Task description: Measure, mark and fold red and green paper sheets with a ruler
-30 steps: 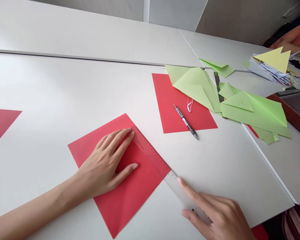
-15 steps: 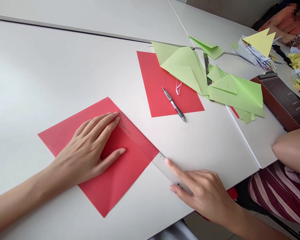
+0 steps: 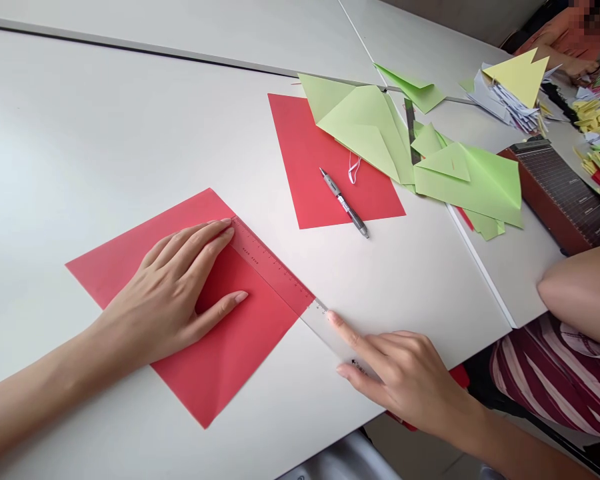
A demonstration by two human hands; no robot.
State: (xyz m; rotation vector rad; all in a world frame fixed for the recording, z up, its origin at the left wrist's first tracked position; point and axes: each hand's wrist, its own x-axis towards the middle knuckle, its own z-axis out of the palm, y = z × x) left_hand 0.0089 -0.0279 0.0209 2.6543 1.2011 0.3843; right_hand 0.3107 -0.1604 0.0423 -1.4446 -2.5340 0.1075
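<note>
At the centre-left of the frame a red paper sheet (image 3: 240,340) lies slanted on the white table (image 3: 105,147), with a clear plastic ruler (image 3: 280,273) along its upper-right edge and jutting past its right corner. The left hand (image 3: 177,287) lies flat on the sheet, thumb spread wide, other fingers nearly straight, their tips at the ruler's upper end, grasping nothing. Lower right of centre, the right hand (image 3: 405,373) has index finger and thumb apart at the ruler's two long edges; whether they pinch it cannot be told. Above centre, a pen (image 3: 343,199) crosses the edge of a second red sheet (image 3: 300,180), partly under light green paper (image 3: 357,123)
</note>
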